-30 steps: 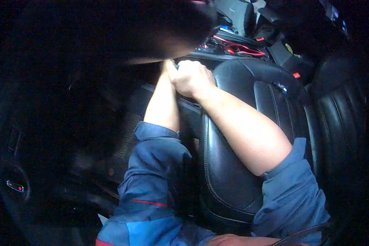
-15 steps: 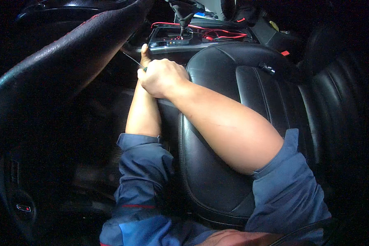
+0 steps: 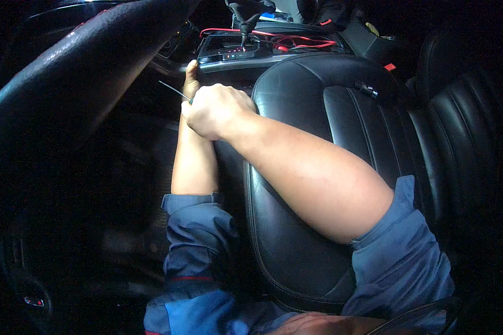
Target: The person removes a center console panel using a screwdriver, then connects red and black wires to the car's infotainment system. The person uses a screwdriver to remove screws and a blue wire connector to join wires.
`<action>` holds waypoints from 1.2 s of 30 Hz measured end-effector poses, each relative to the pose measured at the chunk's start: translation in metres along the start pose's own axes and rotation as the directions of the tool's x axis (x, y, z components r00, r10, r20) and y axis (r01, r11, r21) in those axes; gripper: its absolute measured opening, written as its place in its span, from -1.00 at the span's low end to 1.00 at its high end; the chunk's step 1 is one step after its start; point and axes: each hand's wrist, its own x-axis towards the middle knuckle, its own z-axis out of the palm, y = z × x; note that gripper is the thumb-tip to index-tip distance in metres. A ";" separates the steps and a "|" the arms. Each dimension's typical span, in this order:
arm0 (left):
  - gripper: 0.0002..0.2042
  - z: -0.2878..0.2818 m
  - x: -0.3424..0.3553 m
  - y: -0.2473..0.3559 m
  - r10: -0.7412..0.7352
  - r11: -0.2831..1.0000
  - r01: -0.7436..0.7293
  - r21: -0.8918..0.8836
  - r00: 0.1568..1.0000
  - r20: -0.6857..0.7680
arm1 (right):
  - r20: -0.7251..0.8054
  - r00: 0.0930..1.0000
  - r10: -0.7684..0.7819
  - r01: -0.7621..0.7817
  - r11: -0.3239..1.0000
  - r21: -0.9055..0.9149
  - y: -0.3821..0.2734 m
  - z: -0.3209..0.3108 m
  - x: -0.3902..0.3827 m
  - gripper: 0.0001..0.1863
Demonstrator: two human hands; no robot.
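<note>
My right hand [image 3: 218, 110] is closed on a tool with a green grip [image 3: 190, 101] and a thin metal shaft [image 3: 172, 89] that points up and left toward the dark space below the steering wheel [image 3: 78, 67]. Directly behind it, my left hand [image 3: 191, 78] shows its raised thumb; its fingers are hidden by my right hand. Both hands are beside the left edge of the black leather seat [image 3: 296, 167], short of the centre console.
A centre console [image 3: 240, 63] with a gear lever [image 3: 243, 39] lies beyond my hands, with red cables [image 3: 296, 42] on it. A small dark shiny object [image 3: 366, 90] lies on the seat. Another black seat part [image 3: 458, 156] is at the right. A door panel [image 3: 17, 262] is at the far left.
Both hands have shifted left in the view and slightly down since a second ago. The steering wheel and console show more clearly now. The tool's shaft has dropped a little from half a second ago.
</note>
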 end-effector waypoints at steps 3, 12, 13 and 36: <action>-0.27 0.000 -0.001 -0.001 0.000 1.000 0.000 0.000 1.000 -0.007 | -0.011 1.000 -0.017 0.017 1.000 -0.005 -0.001 0.000 -0.002 -0.42; -0.29 -0.001 -0.004 -0.005 0.017 1.000 -0.017 -0.020 1.000 -0.017 | -0.001 1.000 -0.001 0.001 1.000 -0.009 -0.004 0.002 -0.006 -0.42; -0.29 -0.002 -0.004 -0.005 0.019 1.000 -0.019 -0.016 1.000 -0.016 | -0.008 1.000 -0.009 0.009 1.000 -0.006 -0.004 0.002 -0.007 -0.42; -0.32 -0.015 -0.007 -0.003 0.028 0.999 -0.029 -0.032 0.999 -0.033 | 0.063 0.998 0.008 -0.007 1.000 -0.029 -0.007 0.002 -0.009 -0.39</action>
